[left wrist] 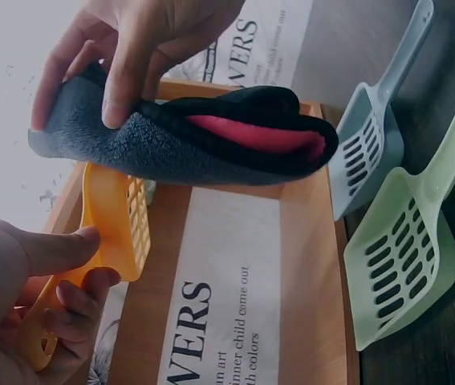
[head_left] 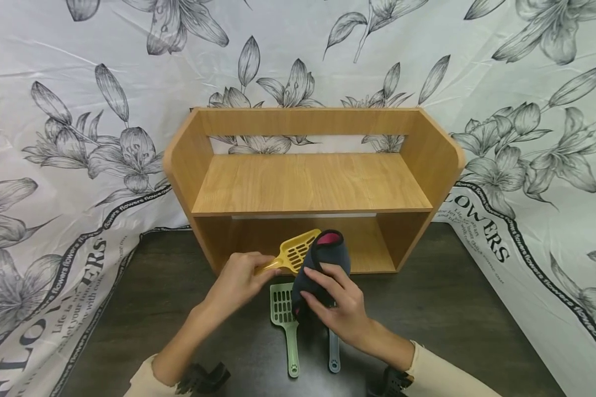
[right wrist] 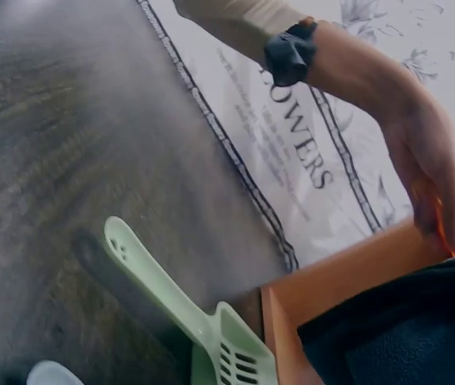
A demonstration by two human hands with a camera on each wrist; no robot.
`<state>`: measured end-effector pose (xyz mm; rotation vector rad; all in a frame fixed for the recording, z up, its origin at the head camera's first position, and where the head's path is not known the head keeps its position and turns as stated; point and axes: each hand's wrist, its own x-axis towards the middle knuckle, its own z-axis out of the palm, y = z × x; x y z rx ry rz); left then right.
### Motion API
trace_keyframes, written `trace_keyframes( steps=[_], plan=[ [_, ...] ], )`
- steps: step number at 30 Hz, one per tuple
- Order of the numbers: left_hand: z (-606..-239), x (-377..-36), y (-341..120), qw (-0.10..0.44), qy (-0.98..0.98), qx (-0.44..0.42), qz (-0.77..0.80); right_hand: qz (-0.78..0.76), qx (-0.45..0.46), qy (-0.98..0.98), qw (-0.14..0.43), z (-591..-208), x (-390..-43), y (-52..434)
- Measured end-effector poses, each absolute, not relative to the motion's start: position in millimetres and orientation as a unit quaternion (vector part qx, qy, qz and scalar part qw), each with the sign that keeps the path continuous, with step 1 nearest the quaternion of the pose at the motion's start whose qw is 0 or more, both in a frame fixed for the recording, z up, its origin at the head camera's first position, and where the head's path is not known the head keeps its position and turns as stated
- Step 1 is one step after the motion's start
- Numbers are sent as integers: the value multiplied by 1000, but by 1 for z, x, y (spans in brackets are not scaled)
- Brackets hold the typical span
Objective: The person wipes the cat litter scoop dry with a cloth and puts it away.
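- Head: left hand (head_left: 237, 280) grasping yellow scoop (head_left: 298, 252) by handle, slotted end pointing up and to frame right.
- Head: right hand (head_left: 341, 304) gripping folded cloth (head_left: 330, 252), dark blue-grey, black edging, pink inside at top; thumb and fingers on its near face.
- Head: scoop and cloth both held up before the lower compartment of wooden shelf (head_left: 310, 184); cloth overlaps scoop's edge here, can't tell if they touch.
- Head: green scoop (head_left: 291, 347) flat on dark table (head_left: 164, 292), handle toward person; blue scoop (head_left: 334, 353) lies to its right, mostly hidden under cloth and right hand.
- Head: floral sheet (head_left: 99, 99), white with black print and lettering, behind and at both sides.
- Left wrist: thumb and curled fingers wrapped round yellow scoop's handle, handle end poking out below; slotted head next to cloth.
- Left wrist: right hand pinches cloth from above, pink lining showing at the open fold.
- Left wrist: green and blue scoops side by side at shelf's front edge, slotted heads toward it.
- Right wrist: cloth dark in lower right corner, left hand beyond it on scoop, mostly hidden; dark strap (right wrist: 290, 54) on left wrist.
- Right wrist: green scoop's head by shelf edge.
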<state>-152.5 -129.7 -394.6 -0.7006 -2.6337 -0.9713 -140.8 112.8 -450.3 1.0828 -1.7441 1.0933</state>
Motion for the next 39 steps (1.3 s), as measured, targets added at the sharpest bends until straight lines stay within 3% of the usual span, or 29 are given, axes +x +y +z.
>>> trace_keyframes(
  steps=[4, 12, 22, 31, 39],
  plan=[
    [-394, -149, -132, 123, -896, -241, -352, 414, 405, -695, 427, -448, -147, 122],
    [-394, -145, -140, 109, -895, -233, -365, 478, 306, -715, 407, -437, -152, 158],
    [-399, -148, -129, 123, -906, -209, -346, 404, 436, -670, 445, -442, -121, 118],
    [-400, -142, -122, 125, -899, -215, -359, 381, 406, -685, 470, -449, -141, 121],
    [-404, -139, -132, 109, -906, -172, -371, 458, 318, -718, 416, -444, -159, 161]
  ],
)
